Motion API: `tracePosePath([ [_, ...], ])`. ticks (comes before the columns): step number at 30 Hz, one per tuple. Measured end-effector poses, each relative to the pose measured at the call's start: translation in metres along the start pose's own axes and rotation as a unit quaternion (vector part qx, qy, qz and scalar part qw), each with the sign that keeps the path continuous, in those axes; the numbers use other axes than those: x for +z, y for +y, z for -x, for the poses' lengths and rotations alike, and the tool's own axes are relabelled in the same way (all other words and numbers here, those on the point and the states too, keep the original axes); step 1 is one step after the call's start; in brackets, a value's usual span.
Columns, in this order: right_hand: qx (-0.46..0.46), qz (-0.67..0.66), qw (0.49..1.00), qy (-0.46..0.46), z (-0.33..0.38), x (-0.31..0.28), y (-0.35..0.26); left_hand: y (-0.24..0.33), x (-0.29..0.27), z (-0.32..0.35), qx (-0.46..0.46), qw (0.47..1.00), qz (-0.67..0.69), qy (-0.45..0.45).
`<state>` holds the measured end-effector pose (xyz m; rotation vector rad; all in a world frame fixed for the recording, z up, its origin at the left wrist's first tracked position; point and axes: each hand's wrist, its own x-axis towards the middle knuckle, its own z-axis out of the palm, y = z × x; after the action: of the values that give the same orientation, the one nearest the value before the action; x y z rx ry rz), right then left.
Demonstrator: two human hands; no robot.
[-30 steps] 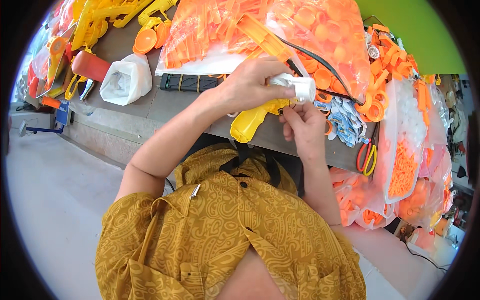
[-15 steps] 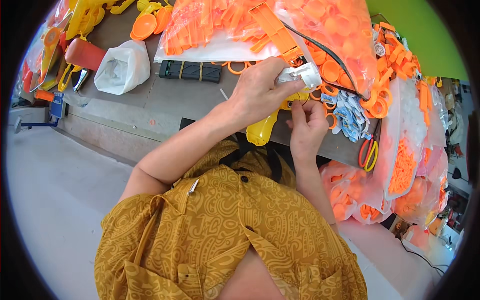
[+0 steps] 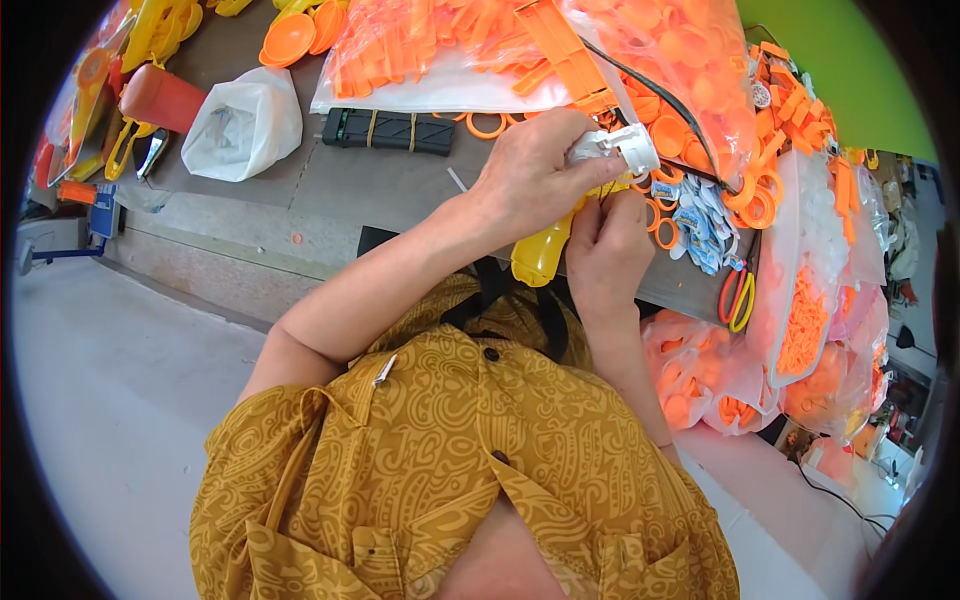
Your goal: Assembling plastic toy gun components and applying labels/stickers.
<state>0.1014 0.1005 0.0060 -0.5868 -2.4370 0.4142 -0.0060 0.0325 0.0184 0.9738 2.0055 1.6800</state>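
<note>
Over the table's near edge, my left hand (image 3: 535, 170) is closed around a white plastic part (image 3: 636, 150) with a round, ring-like end pointing right. Just below it hangs a yellow, rounded plastic body (image 3: 541, 255), partly covered by my hands. My right hand (image 3: 608, 250) is closed, its thumb and forefinger pinched together at the upper end of the yellow body. What sits between those fingertips is hidden; a thin dark wire seems to show close by.
Bags of orange plastic parts (image 3: 660, 60) fill the far side. Red-and-yellow-handled scissors or pliers (image 3: 738, 298) lie right, near blue-white labels (image 3: 703, 225). A rubber-banded black block (image 3: 388, 131), white bag (image 3: 243, 130) and red cylinder (image 3: 165, 98) stand left.
Both hands have shifted slightly right with the white part and yellow body. My right hand has risen closer to the left, its fingers more curled.
</note>
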Motion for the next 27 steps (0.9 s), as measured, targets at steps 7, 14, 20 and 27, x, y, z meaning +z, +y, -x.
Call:
tracePosePath([
  [7,0.353,-0.391,0.824,-0.208,-0.032,-0.025,0.022,0.004,0.003,-0.008,0.094,0.994,-0.010,-0.060],
  [14,0.347,-0.423,0.827,-0.128,-0.017,-0.017,0.006,-0.011,0.006,-0.010,0.120,0.992,-0.008,-0.033],
  [20,-0.064,-0.113,0.991,0.024,0.017,-0.006,0.016,-0.006,0.006,-0.008,0.108,0.993,-0.025,-0.028],
  [27,-0.044,-0.150,0.988,-0.023,0.022,-0.002,0.018,-0.006,0.004,-0.009,0.171,0.980,-0.088,-0.040],
])
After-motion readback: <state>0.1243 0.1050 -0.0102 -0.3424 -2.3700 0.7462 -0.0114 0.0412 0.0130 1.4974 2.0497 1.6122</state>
